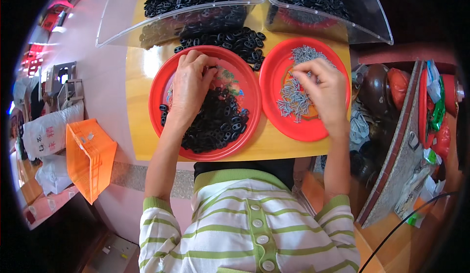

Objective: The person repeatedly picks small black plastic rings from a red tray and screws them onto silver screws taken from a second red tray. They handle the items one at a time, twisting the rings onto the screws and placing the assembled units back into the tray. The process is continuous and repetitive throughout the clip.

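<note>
My left hand point(191, 79) is over the upper part of a red plastic plate point(156, 94), its fingers curled and drawn together. Whatever those fingers hold is hidden from view. Small black oval pieces with two holes point(215, 126) lie heaped in this plate, beside and below the hand. My right hand point(324, 89) hovers above a second red plate point(272, 65), thumb and forefinger pinched. Anything between these fingertips is too small to make out. Grey screws point(295, 101) are spread beneath it in that plate.
Two clear plastic bins point(210, 6) of black pieces stand along the yellow table's point(139, 101) far side. More loose black pieces point(245, 43) lie between bins and plates. An orange crate point(90, 160) and a white sack point(54, 131) sit to the left; bags point(399, 87) crowd the right.
</note>
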Demonstrator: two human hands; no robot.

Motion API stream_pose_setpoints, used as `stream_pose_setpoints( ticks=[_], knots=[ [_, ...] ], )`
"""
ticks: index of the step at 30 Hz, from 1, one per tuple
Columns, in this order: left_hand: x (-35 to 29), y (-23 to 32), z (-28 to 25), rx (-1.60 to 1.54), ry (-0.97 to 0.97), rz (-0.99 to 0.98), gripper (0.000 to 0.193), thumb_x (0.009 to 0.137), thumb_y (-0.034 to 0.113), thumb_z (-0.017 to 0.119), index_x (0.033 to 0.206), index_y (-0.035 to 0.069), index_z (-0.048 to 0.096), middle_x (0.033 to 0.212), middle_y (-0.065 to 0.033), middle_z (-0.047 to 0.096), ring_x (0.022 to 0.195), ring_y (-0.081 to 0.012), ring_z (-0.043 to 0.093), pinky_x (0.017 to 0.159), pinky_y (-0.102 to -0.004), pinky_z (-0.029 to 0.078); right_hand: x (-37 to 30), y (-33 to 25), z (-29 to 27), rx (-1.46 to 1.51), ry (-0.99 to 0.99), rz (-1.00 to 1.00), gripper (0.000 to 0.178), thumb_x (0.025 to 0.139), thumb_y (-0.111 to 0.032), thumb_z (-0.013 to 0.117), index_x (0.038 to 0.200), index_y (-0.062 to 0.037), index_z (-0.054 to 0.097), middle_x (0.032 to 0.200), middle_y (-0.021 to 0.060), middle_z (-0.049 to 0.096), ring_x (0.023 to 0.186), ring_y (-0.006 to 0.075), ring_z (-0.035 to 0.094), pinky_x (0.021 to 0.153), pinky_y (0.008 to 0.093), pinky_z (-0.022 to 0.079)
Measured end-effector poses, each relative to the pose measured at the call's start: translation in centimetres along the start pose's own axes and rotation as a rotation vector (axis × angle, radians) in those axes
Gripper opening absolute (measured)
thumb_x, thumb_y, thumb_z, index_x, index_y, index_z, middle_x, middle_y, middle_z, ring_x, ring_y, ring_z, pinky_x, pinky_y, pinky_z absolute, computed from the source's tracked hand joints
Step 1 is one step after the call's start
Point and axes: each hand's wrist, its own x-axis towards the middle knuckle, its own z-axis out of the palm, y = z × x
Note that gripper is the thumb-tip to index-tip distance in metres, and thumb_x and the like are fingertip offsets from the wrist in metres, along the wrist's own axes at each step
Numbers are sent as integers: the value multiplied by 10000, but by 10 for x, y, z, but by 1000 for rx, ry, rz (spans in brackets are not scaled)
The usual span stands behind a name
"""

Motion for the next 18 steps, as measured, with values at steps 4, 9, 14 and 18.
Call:
stream_pose_setpoints(
  ticks=[4, 9, 14, 18],
  knots=[
    [2, 3, -3, 15, 17, 92, 144, 743, 17, 658, 883, 21, 624, 909, -103, 585, 884, -277, 550, 764, -370, 468, -16, 18, 16, -126, 50, 13, 71, 792, -103, 654, 818, -40, 634, 792, 95, 593, 730, 258, 601, 629, 369, 455],
    [-28, 35, -15, -327, 49, -3, 133, 761, -18, 646, 882, 15, 602, 893, -104, 622, 812, -235, 615, 705, -325, 498, -6, 28, 24, -245, 108, -33, 84, 786, -128, 653, 796, -54, 614, 827, 97, 585, 797, 286, 594, 654, 407, 466],
    [-85, 62, -11, -919, -95, -332, 61, 859, -7, 608, 914, -35, 601, 845, -63, 650, 761, -102, 635, 686, -225, 506, -1, 23, 32, -431, 86, -103, 71, 773, -120, 646, 781, -61, 607, 833, 111, 583, 837, 296, 588, 678, 427, 477],
    [-113, 80, -2, -1207, -93, -475, 160, 864, -22, 600, 1021, -49, 585, 891, -84, 650, 793, -137, 646, 733, -246, 529, 0, 22, 37, -507, 98, -195, 103, 787, -98, 635, 773, -19, 571, 755, 106, 583, 734, 288, 590, 632, 395, 457]
  ],
)
